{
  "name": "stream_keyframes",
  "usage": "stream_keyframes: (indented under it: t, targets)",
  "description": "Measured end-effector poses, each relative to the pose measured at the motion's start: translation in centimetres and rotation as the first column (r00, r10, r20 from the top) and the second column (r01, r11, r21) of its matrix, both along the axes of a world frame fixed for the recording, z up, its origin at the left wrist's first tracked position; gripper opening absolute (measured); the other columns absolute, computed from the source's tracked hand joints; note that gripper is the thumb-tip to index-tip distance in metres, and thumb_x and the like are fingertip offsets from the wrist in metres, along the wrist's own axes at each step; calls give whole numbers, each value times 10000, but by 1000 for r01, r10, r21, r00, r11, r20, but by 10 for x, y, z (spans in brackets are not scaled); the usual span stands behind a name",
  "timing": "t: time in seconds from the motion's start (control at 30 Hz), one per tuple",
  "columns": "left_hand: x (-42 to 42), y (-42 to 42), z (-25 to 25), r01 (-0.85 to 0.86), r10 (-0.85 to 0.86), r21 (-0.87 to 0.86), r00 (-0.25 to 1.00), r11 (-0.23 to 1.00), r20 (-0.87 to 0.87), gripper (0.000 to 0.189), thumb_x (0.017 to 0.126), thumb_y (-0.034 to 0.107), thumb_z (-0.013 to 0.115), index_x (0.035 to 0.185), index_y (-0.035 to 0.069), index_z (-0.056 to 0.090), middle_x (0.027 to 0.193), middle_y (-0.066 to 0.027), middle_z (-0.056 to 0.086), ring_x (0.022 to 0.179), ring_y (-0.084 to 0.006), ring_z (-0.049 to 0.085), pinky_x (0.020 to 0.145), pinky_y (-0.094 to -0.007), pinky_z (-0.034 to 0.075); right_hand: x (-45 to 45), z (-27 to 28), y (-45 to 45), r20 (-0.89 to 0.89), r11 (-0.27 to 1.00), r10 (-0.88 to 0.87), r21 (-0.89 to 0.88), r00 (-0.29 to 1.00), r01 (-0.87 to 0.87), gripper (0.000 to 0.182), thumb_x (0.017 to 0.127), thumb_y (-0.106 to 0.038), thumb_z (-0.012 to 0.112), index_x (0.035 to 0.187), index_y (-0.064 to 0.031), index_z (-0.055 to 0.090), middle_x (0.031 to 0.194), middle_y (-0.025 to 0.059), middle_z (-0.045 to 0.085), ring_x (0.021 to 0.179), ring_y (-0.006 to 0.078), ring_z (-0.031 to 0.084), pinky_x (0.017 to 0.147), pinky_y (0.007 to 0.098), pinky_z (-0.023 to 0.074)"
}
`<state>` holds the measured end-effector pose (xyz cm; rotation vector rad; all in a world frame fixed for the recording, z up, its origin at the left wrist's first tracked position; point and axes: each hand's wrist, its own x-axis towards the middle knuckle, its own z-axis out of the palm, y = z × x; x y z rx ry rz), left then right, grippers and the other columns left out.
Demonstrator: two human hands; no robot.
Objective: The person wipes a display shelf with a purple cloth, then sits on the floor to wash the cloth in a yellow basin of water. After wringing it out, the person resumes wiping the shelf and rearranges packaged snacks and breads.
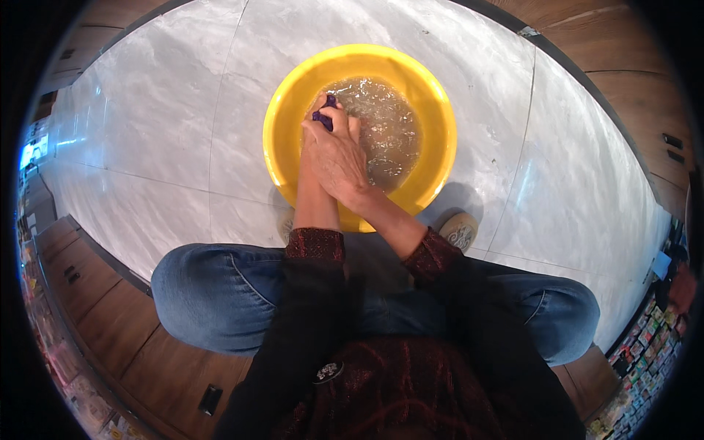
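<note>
A round yellow plastic basin stands on the floor in front of me, with cloudy, rippling water in it. At its left side, my two hands are together over the water. My right hand lies across my left hand and hides most of it. Between their fingers is a bunched dark purple cloth, and only small parts of it show. Both hands appear closed on this cloth.
Grey marble-look floor tiles surround the basin. My bent knees in blue jeans flank my forearms, and a patterned shoe tip is near the basin's lower right. Brown wooden cabinets line the sides; packed shelves are at lower right.
</note>
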<state>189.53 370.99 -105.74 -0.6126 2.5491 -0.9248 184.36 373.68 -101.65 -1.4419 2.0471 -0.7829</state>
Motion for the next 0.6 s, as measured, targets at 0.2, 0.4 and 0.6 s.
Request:
stream_keyframes:
  t: [0.2,0.4,0.6]
  targets:
    - [-58,7,-38,903,610,428,-313,-48,728,333,973,304,394,1059,5,514,877,-91,585,746,-193,592,676,-353,521,-77,-98,-34,169,918,-381,-46,909,393,140,764,-100,543,818,-12,638,814,215,622,699,364,605,639,430,495]
    - [1,-11,38,993,687,-115,87,-5,722,306,954,294,394,988,32,547,895,-112,581,749,-221,584,614,-371,506,8,-7,-6,145,966,-138,-199,980,166,173,822,-210,564,880,-87,671,906,132,577,891,295,548,784,389,467]
    - [-54,-8,-39,826,632,561,-405,-58,661,174,905,158,467,970,15,543,839,-109,581,704,-200,577,570,-354,497,-73,-94,-43,389,881,-461,93,798,464,236,830,-196,518,780,-23,670,700,201,620,654,326,621,672,440,492]
